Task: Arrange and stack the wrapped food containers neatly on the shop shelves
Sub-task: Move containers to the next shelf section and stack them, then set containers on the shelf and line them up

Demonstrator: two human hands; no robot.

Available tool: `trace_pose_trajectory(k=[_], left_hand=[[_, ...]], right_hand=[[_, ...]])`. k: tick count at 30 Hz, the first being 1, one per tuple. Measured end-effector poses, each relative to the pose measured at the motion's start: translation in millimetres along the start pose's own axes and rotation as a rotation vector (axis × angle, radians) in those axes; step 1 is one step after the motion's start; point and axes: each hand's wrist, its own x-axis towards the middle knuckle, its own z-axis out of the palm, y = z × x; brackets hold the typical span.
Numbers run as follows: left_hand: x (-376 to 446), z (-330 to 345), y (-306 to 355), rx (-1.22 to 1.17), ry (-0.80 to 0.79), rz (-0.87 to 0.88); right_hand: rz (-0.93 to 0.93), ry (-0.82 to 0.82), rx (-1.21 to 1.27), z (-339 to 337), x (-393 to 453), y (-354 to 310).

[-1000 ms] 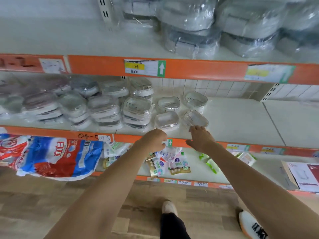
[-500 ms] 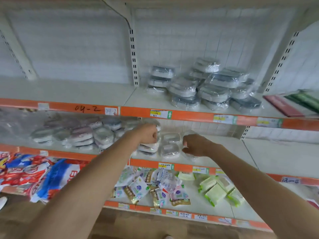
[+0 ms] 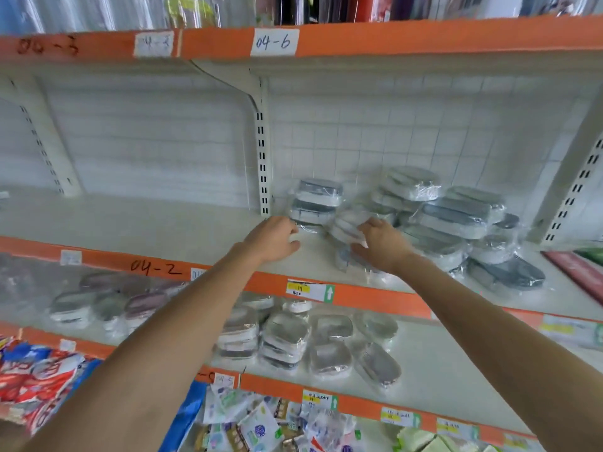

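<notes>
White shop shelving (image 3: 137,216) with orange front edges fills the view, backed by a white grid panel (image 3: 359,138). Both hands reach onto the shelf tagged 04-2. To the right of the right hand (image 3: 381,244) sits a loose pile of wrapped food containers (image 3: 456,220); a short stack (image 3: 318,200) stands just beyond the left hand (image 3: 274,238). The right hand seems to grip a wrapped container (image 3: 347,223), though blur hides the fingers. The left hand rests half-curled, empty, on bare shelf. Below the arms, smaller wrapped trays (image 3: 329,344) lie on the next shelf.
</notes>
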Motion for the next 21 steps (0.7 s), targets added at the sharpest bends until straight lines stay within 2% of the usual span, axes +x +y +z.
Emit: trace_pose_trajectory(k=[5,10,17,21], left_hand=[[64.8,-10.9,-8.0,0.017,-0.083,-0.009],[106.9,-11.4,-16.8,0.012,-0.087,-0.010],[175.0,-10.0,-26.7,-0.029,-0.117,0.013],[218.1,-1.5,-22.6,0.043,-0.275,0.079]], right_hand=[[0.111,-0.149,-0.021,-5.2,71.1,28.0],[0.208,-0.406,0.011,15.4,100.8,32.2],[0.219,-0.423,0.011,26.9,107.3,29.1],[0.212,-0.459,-0.016,24.3,109.4,27.4]])
